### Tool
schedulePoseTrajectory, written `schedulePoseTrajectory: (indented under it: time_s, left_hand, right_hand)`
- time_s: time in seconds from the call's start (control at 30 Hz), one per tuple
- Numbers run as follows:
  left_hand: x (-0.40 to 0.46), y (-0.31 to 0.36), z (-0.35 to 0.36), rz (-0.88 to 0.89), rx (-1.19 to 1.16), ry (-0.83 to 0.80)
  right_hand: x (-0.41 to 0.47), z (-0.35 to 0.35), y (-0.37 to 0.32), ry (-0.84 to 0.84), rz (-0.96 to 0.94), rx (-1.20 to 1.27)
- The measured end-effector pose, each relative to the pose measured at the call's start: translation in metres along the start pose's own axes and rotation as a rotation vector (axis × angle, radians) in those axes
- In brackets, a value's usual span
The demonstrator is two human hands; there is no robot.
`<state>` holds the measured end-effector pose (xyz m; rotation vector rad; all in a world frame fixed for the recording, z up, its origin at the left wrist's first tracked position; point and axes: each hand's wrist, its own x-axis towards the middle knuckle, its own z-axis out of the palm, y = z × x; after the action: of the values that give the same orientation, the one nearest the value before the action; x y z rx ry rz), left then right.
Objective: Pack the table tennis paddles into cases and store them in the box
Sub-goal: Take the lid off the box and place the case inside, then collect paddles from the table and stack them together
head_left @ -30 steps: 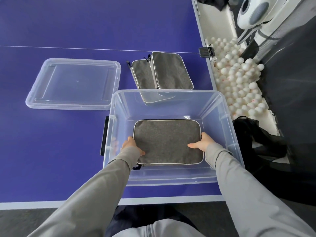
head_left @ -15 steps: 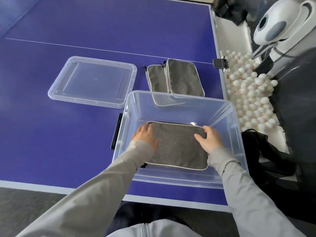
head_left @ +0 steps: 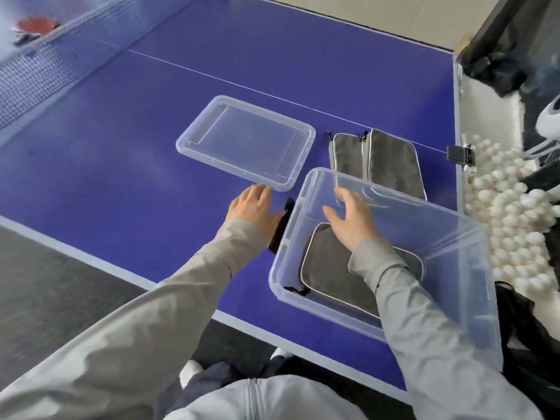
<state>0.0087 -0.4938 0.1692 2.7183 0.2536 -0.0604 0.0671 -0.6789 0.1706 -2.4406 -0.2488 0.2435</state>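
A clear plastic box (head_left: 454, 237) stands on the blue table near its front edge. One grey paddle case (head_left: 330, 274) lies flat on the box's floor. My right hand (head_left: 351, 219) hovers above that case inside the box, fingers spread and holding nothing. My left hand (head_left: 254, 207) is outside the box at its left wall, fingers straight, just short of the clear lid (head_left: 245, 140). Two more grey cases (head_left: 378, 159) lie side by side on the table behind the box.
A black handle (head_left: 280, 228) sits on the box's left wall. Many white balls (head_left: 509, 201) fill a tray off the table's right edge. The net (head_left: 45, 65) runs at the far left, with a red paddle (head_left: 36, 25) beyond it. A black bag (head_left: 521, 322) lies at the right.
Both hands have let go of the case in the box. My left hand has moved out of the box toward the lid; my right hand has lifted. The view has swung left.
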Motion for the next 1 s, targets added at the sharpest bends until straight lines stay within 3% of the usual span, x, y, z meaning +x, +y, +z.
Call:
schedulePoseTrajectory:
  time_s: [0.2,0.57,0.83,1.0]
  left_hand:
    - [-0.043,-0.117,-0.014,-0.212,0.07,-0.059]
    - [-0.164,-0.306,-0.006,-0.655,-0.05,-0.158]
    - [-0.285,-0.392,0.019,-0.992,-0.14,-0.307]
    - [-0.353,-0.428,0.026,-1.159,-0.232,-0.308]
  right_hand:
    - [0.003,0.077,-0.084,-0.109,-0.195,-0.105]
    - [-0.037,0.257,-0.178,-0.583,-0.304,-0.446]
    - [-0.087,0.358,-0.215,-0.8,-0.375,-0.544]
    - [-0.1,0.404,-0.234,-0.886,-0.456,-0.731]
